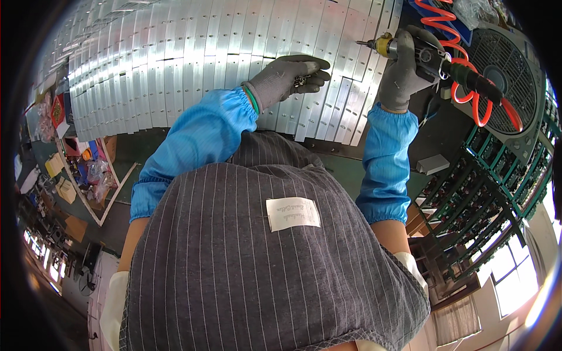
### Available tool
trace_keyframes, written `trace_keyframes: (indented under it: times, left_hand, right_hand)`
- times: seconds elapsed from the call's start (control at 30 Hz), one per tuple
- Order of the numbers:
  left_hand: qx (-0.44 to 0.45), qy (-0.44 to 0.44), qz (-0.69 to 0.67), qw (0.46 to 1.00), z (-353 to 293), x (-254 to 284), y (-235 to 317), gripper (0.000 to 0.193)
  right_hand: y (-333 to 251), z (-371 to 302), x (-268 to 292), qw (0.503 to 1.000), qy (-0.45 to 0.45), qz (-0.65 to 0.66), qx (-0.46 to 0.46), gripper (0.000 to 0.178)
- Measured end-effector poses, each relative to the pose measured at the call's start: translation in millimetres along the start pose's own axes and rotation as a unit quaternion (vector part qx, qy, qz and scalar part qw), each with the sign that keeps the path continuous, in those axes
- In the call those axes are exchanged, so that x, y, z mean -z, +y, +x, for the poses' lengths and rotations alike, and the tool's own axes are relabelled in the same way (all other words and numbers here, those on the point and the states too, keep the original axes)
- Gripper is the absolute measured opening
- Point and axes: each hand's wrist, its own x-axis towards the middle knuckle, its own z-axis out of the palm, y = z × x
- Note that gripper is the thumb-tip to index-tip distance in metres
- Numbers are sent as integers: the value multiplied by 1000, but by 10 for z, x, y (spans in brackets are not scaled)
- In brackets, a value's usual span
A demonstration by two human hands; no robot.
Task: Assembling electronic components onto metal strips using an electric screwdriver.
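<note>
My left hand (287, 81), in a grey coated work glove, is cupped around a small heap of dark metal screws (301, 81). It is held over rows of long silvery metal strips (199, 64) that lie side by side and have small holes along them. My right hand (404, 73), gloved the same way, grips a pneumatic screwdriver (430, 57) with a yellow collar. Its bit (366, 43) points left, above the right end of the strips. From the tool's rear runs a red coiled air hose (462, 70).
A large grey fan (497, 64) stands at the right, close to the hose. Below it is a green rack (497, 181) packed with dark parts. A small pale box (432, 164) lies near my right sleeve. At the left, a white-framed bin (93, 169) holds plastic bags and scraps.
</note>
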Motion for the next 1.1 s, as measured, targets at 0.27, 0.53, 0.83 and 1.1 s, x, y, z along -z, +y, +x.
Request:
trace_keyframes:
  times: [0.27,0.53,0.83,1.1]
  left_hand:
    - [2,-9,5,1000,0,24,-26,34]
    - [12,7,-1,1000,1,14,-26,35]
    - [-1,21,-20,1000,15,69,-93,34]
    - [-2,34,8,999,-42,-18,-3,34]
  right_hand:
    - [-3,26,-24,1000,-22,15,-14,19]
    - [-35,-10,2,997,-67,-27,-11,20]
    - [-92,-84,-198,997,-70,9,6,19]
    - [41,11,-112,998,-52,11,27,15]
